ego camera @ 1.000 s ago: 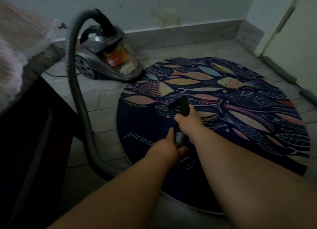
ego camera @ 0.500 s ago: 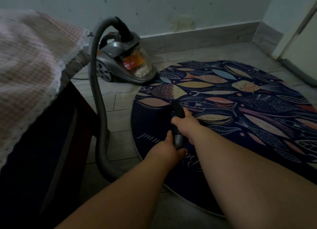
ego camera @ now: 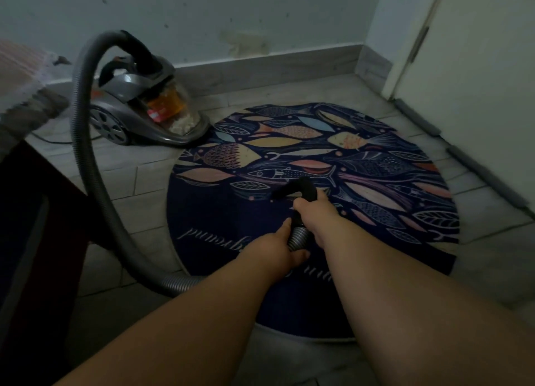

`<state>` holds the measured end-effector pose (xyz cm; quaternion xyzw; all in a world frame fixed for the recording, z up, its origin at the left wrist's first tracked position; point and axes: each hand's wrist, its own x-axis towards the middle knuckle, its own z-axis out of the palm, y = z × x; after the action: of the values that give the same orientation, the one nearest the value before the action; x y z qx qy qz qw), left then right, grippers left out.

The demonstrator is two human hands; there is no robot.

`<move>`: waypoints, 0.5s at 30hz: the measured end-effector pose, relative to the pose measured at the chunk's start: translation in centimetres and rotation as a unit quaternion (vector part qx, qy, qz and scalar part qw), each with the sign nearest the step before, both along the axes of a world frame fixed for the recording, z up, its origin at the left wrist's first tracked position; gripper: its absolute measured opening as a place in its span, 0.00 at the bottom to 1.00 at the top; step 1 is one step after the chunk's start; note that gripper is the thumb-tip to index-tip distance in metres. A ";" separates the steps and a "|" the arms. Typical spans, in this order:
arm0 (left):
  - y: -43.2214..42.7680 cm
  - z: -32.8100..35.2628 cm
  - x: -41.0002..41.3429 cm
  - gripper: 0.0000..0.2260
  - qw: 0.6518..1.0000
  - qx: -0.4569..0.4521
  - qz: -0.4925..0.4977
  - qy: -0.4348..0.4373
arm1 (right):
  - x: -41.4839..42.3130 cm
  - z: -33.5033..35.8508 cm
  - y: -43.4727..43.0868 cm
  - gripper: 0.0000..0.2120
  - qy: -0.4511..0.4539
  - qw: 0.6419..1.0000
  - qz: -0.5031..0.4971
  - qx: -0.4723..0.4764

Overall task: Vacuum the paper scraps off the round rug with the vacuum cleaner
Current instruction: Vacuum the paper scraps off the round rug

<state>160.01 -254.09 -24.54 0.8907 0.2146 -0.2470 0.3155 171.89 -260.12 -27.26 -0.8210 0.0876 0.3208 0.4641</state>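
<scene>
Gripping the hose, fingers of left hand and right hand curl above the rug.

The vacuum cleaner sits on the floor far left, just beside the round rug — its hose loops left and near to the left hand, right hand just beyond, over the rug.

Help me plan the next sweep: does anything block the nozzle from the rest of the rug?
Nothing visible does. The right hand holds the nozzle over the rug, the left hand its hose; the vacuum sits off the rug, far left.
</scene>
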 end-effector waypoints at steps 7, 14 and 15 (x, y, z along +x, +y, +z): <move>-4.2 0.1 2.7 0.38 0.997 -0.006 -0.071 0.016 | 1.8 -0.1 -5.9 0.37 0.006 0.998 -0.060 -0.013; -8.1 0.0 5.5 0.37 0.991 -0.010 -0.134 0.016 | 3.2 0.4 -10.7 0.39 0.016 0.989 -0.150 -0.004; -8.7 -0.1 5.8 0.37 0.990 -0.010 -0.143 0.018 | 3.4 0.3 -11.4 0.39 0.016 0.987 -0.161 -0.006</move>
<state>165.85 -262.81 -24.62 0.9044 0.0881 -0.3075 0.2825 175.32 -271.56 -26.94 -0.7936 0.2280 0.2548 0.5032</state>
